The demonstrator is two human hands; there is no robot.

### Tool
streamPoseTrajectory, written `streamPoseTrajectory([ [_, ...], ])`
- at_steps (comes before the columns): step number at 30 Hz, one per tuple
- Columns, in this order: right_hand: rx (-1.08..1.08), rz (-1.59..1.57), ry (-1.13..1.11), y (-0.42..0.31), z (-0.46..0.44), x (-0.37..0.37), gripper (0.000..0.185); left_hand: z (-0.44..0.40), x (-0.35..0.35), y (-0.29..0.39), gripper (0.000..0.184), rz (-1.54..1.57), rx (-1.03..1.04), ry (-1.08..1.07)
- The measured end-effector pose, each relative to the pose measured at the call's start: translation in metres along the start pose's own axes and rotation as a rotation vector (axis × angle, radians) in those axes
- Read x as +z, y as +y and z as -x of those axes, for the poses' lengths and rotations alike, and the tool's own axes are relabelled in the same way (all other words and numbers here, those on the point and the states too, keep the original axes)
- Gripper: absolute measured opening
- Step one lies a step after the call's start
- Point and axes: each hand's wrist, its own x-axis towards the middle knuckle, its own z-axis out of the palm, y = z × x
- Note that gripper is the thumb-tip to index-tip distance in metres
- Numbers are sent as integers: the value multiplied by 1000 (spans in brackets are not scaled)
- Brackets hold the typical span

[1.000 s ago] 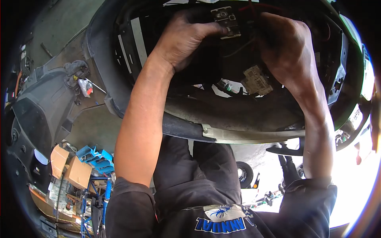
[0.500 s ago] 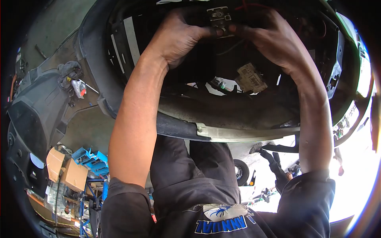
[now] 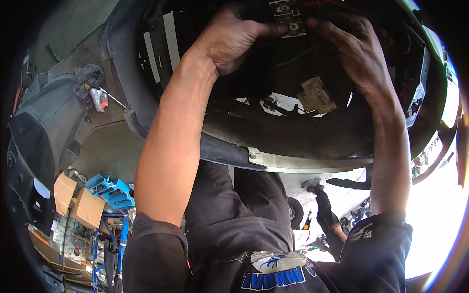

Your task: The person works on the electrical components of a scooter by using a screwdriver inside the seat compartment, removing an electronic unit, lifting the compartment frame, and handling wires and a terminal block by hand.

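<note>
A small metal bracket point(image 3: 291, 18) with holes in it sits at the top of the view, above the dark inside of a large curved vehicle panel point(image 3: 308, 165). My left hand point(image 3: 229, 39) reaches in from the left; its thumb presses the bracket's left side, and its other fingers are lost in shadow. From the right comes my right hand point(image 3: 354, 51), its thumb tip a little apart from the bracket and its fingers partly hidden in the dark. Below the bracket, inside the panel, lies a dusty tan part point(image 3: 317, 96) with a stepped outline.
At lower left are cardboard boxes point(image 3: 87, 211), blue bins point(image 3: 111, 190) and a blue metal rack. Dark plastic panels point(image 3: 36, 132) stand at far left, with a crumpled dark cloth point(image 3: 89, 78) nearby. Beyond my legs are a wheel point(image 3: 294, 213) and another person point(image 3: 327, 215).
The view has shifted, so the panel and bracket appear further right. My right thumb has come away from the bracket; my left thumb stays on it. The other person's pose differs.
</note>
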Motion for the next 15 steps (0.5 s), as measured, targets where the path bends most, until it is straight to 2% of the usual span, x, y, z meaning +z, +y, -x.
streamPoseTrajectory([
  [2,32,41,-13,4,-1,-1,25,0,-2,-1,50,14,-31,6],
  [8,-59,80,46,22,-3,6,26,-4,-2,-6,49,42,45,12],
  [9,-135,319,175,25,0,10,26,-4,-2,-5,49,27,-3,66],
  [11,-210,560,302,18,3,15,27,-2,-1,-5,48,13,-54,120],
  [13,8,72,100,6,0,13,27,-2,0,-5,48,41,7,49],
  [14,9,73,100,10,0,12,27,-2,0,-6,48,43,7,48],
  [15,-83,85,102,18,-2,12,26,-3,0,-6,47,27,52,23],
])
